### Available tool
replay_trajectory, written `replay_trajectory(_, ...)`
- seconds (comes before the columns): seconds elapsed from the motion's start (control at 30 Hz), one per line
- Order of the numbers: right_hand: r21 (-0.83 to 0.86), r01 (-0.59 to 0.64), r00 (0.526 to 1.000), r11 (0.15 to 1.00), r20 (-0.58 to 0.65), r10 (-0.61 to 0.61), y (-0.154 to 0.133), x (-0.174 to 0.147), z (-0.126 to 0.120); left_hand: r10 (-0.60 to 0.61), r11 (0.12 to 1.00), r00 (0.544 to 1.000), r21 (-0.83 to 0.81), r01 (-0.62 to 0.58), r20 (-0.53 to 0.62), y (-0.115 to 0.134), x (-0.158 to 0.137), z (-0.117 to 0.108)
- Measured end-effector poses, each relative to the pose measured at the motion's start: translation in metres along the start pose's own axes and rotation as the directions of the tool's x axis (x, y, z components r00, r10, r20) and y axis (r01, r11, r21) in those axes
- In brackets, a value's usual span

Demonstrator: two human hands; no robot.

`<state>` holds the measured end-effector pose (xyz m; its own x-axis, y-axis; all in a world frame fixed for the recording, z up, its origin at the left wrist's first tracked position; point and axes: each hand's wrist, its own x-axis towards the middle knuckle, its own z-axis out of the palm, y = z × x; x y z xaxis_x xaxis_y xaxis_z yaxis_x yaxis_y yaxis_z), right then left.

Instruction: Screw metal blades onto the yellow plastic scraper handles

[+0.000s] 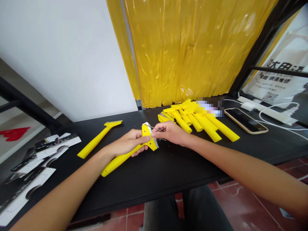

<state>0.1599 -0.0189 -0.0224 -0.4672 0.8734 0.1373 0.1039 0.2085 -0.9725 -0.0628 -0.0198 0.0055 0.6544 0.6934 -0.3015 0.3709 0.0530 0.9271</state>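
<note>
My left hand (131,141) is closed around the neck of a yellow scraper (120,161), its handle slanting down to the left and its head up to the right. A metal blade edge shows along the head. My right hand (171,132) is pinched at that blade edge, and a thin metal rod (157,128) sticks out from its fingers across the head. Small white bits lie on the table just beyond the blade. Another yellow scraper (97,141) lies apart to the left of my left hand.
Several yellow scrapers (202,122) are heaped at the back right of the black table (183,166). A phone (245,120) and a white power strip (269,110) with cables lie beyond them. Printed cards (40,179) spread over the left. Yellow plastic strips (187,54) hang behind.
</note>
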Motion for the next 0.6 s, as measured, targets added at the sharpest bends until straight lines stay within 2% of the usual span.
replay_trajectory(0.1, 0.009, -0.007, 0.999, 1.0, -0.033, 0.008, -0.006, -0.001, 0.001, 0.005, 0.999, 0.999, -0.032, -0.006, -0.038, 0.001, 0.001, 0.0)
replay_trajectory(0.17, 0.01, -0.024, 0.992, 1.0, -0.125, 0.025, -0.012, -0.001, 0.0, 0.017, 0.998, 0.998, -0.053, -0.02, -0.066, 0.002, 0.001, 0.0)
replay_trajectory(0.3, -0.009, -0.056, 0.94, 0.998, -0.337, 0.049, -0.019, 0.001, -0.011, 0.023, 0.997, 0.994, -0.067, -0.03, -0.111, 0.003, 0.003, -0.002)
replay_trajectory(0.4, -0.205, -0.009, 0.921, 0.979, -0.383, -0.072, -0.017, 0.003, -0.026, 0.014, 0.997, 0.98, -0.077, -0.03, -0.2, 0.004, 0.004, -0.005)
replay_trajectory(0.5, -0.457, 0.091, 0.913, 0.885, -0.317, -0.257, -0.015, 0.003, -0.04, 0.004, 0.991, 0.949, -0.127, -0.047, -0.314, 0.004, 0.007, -0.009)
replay_trajectory(0.6, -0.552, 0.103, 0.902, 0.828, -0.299, -0.312, -0.017, 0.001, -0.048, 0.011, 0.968, 0.921, -0.225, -0.107, -0.391, 0.002, 0.011, -0.01)
